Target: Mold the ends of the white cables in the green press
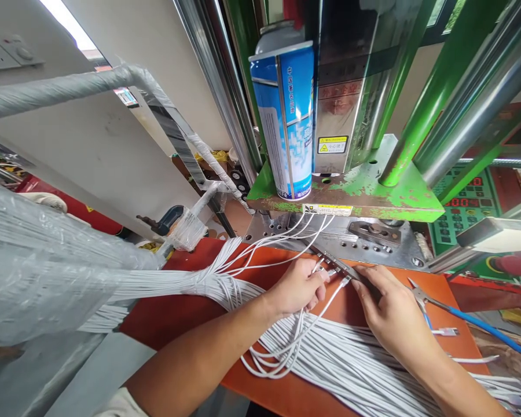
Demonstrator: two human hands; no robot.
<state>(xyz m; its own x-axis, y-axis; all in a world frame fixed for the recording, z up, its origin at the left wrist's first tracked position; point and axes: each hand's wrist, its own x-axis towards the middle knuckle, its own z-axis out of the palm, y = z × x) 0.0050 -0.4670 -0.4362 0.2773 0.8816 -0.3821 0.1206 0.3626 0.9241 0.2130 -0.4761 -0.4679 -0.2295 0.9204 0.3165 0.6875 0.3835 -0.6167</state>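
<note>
Above the orange bench (169, 313), the left hand (295, 286) closes on white cables (330, 353), their ends hidden by its fingers. The right hand (386, 307) lies on a steel bar (342, 269), its grip unclear. One pair of blue-handled pliers (469, 313) lies beside it; one spray can (282, 121) stands on the green press plate (342, 197).

Blue spray can (282, 121) reads 中国; yellow press sticker (332, 145) shows warning triangle, 小心.

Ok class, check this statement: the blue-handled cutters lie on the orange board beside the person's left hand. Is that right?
No: the head view shows the blue-handled cutters on the orange board beside the right hand, not the left hand.
</note>
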